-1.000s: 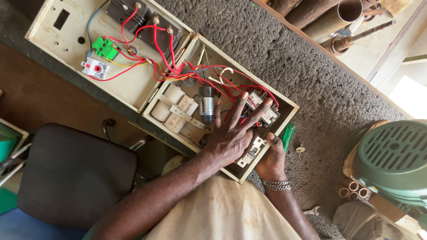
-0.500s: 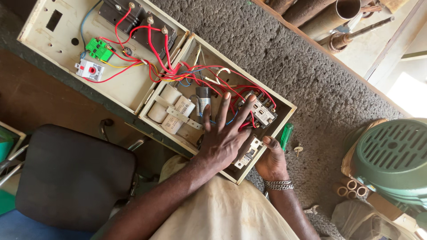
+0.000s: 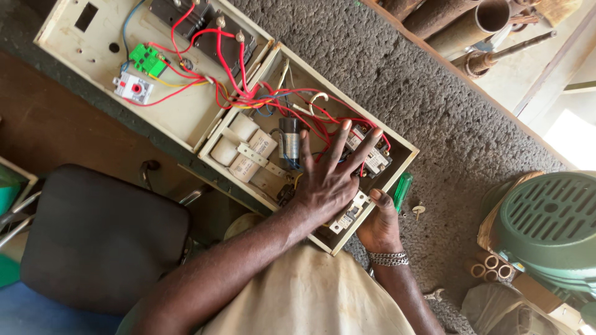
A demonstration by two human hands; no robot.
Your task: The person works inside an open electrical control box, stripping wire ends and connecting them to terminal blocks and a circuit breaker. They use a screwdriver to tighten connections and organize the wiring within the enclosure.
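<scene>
Head view: left hand (image 3: 329, 180) splayed flat over wired control box (image 3: 397, 139); right hand (image 3: 380, 223) grasping green screwdriver (image 3: 402, 189) at box's near edge

We are in a repair workshop: an opened electrical control box (image 3: 292, 133) on rough matting (image 3: 397, 68), rusty pipes (image 3: 472, 25), a green motor cover (image 3: 552, 220).

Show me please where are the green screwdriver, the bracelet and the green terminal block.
Screwdriver (image 3: 403, 188), head view, on its green handle.
Bracelet (image 3: 388, 259), head view, on the metal links at the wrist.
Terminal block (image 3: 148, 60), head view, on its green top.
</scene>
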